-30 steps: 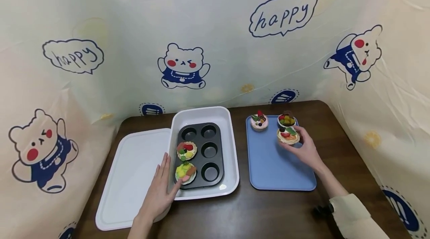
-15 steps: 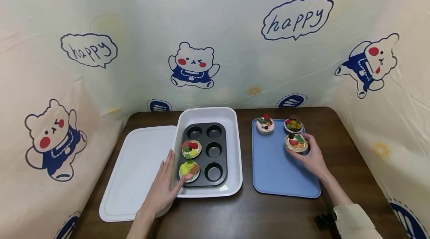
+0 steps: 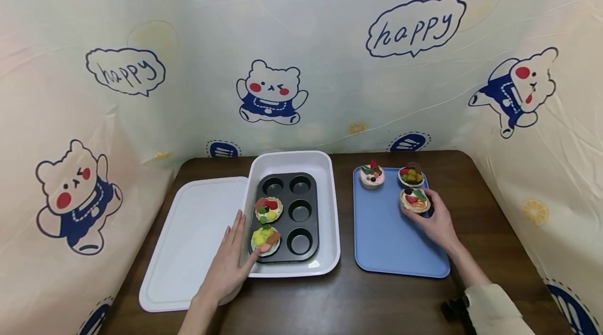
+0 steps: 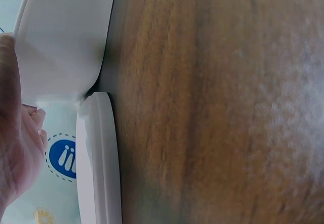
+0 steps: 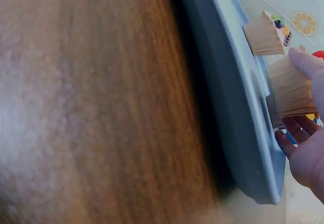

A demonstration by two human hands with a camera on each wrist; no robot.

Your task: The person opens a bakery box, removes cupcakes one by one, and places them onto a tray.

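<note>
1. By the left rim of the white tray, the left hand is resting straight-fingered, clasping nothing.
2. In its muffin pan, a yellow tart and a red-and-green tart are filling two of six cups: apparently done.
3. Over the blue tray, the right hand is pinching a strawberry tart.
4. Behind, a pink tart and a fruit-heaped tart are sitting, apparently left to do.

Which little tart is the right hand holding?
The front tart of three at the blue tray. The right hand grips its sides; it doesn't grip the two behind or the pair in the muffin pan.
</note>
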